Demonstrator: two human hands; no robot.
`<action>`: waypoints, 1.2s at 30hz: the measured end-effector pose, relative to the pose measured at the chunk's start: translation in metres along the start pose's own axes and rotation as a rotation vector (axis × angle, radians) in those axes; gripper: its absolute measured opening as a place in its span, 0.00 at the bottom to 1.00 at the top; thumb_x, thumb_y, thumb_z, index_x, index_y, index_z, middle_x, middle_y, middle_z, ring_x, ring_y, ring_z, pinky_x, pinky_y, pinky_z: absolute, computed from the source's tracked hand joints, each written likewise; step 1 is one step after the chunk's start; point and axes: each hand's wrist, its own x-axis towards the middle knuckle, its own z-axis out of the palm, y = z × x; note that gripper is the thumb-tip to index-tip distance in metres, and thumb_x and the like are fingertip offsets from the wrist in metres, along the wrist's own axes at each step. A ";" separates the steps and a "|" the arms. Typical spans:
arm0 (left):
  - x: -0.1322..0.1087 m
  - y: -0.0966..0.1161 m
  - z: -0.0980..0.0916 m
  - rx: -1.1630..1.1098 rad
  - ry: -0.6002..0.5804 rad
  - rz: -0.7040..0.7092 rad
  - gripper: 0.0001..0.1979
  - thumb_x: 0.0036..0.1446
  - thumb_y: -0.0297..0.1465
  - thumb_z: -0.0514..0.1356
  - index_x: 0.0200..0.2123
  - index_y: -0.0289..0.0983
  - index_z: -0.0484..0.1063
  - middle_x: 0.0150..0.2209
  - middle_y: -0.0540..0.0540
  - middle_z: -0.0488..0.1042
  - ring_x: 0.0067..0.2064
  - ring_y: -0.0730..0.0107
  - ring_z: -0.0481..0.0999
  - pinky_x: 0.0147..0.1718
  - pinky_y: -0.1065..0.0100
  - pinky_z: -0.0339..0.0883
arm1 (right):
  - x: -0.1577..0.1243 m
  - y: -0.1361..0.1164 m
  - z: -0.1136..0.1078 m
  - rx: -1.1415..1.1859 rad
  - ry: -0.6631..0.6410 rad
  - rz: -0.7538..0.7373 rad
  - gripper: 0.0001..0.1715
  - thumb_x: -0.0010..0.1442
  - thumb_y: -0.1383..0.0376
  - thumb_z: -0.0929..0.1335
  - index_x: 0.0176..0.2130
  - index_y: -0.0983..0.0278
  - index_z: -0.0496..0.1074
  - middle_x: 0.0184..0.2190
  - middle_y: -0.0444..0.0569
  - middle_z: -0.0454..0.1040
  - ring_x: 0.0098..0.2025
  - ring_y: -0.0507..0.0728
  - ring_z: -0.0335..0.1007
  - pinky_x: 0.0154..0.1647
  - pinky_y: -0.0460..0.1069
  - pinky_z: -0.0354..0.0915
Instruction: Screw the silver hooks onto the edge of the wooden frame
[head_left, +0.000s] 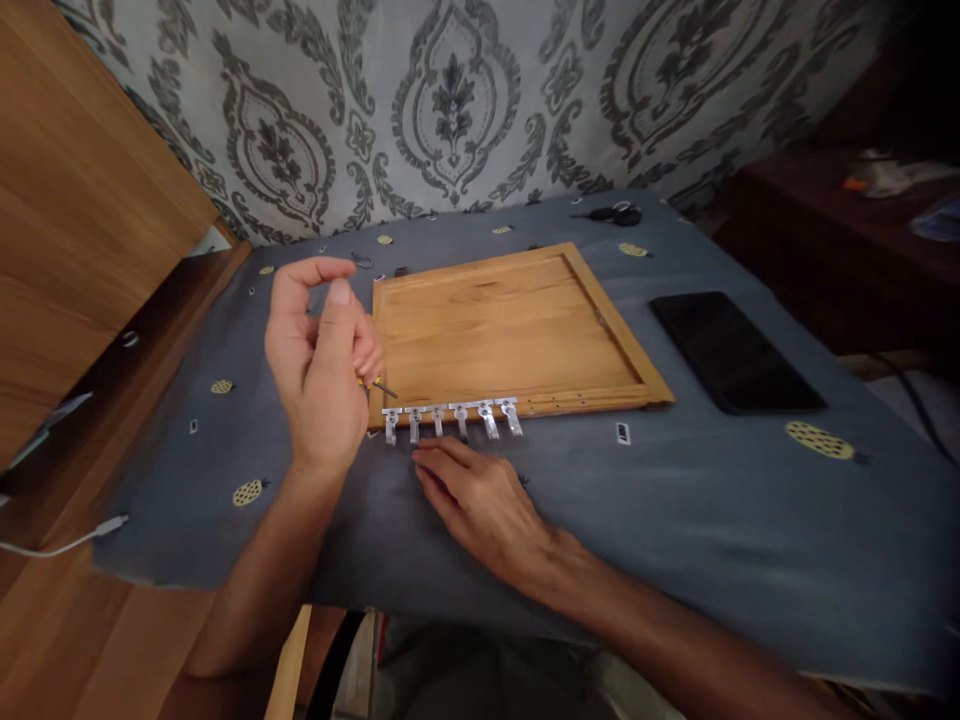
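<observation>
My left hand (319,360) is raised over the near left corner of a framed wooden panel (487,320). Its lower fingers curl round a small screwdriver (385,389); a bit of yellow and the thin shaft show, and the rest is hidden in the palm. The index finger and thumb stand apart. Along the panel's near edge sits a row of several silver metal clips (439,418), their ends jutting past the wood. My right hand (484,505) lies low on the cloth, fingers loosely stretched, the fingertips just below the clips. I see nothing in it.
A black phone or tablet (735,350) lies right of the panel. At the far edge are a black-handled tool (600,214) and a small ring-like item (362,261). The blue pineapple-print cloth (675,540) covers the table. A white cable (67,545) hangs at left, beside wooden furniture (90,170).
</observation>
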 end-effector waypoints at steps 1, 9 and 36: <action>0.000 0.000 -0.001 -0.003 -0.002 0.005 0.05 0.62 0.32 0.62 0.35 0.40 0.69 0.15 0.58 0.53 0.16 0.79 0.47 0.15 0.72 0.44 | 0.000 0.000 0.000 -0.031 -0.003 -0.013 0.15 0.67 0.71 0.62 0.47 0.67 0.76 0.47 0.56 0.79 0.42 0.58 0.79 0.41 0.52 0.74; -0.003 -0.002 -0.007 0.018 -0.007 -0.019 0.05 0.62 0.33 0.63 0.36 0.40 0.70 0.15 0.58 0.53 0.16 0.79 0.48 0.14 0.71 0.44 | 0.001 -0.004 -0.001 -0.192 -0.052 -0.028 0.17 0.67 0.70 0.63 0.52 0.65 0.75 0.52 0.57 0.76 0.40 0.61 0.80 0.34 0.53 0.76; -0.003 -0.006 -0.011 0.017 -0.021 -0.024 0.06 0.63 0.34 0.63 0.37 0.40 0.69 0.16 0.58 0.53 0.16 0.80 0.48 0.15 0.72 0.44 | 0.003 -0.002 -0.001 -0.201 -0.074 -0.025 0.17 0.68 0.70 0.63 0.53 0.67 0.74 0.52 0.57 0.77 0.42 0.60 0.79 0.37 0.53 0.76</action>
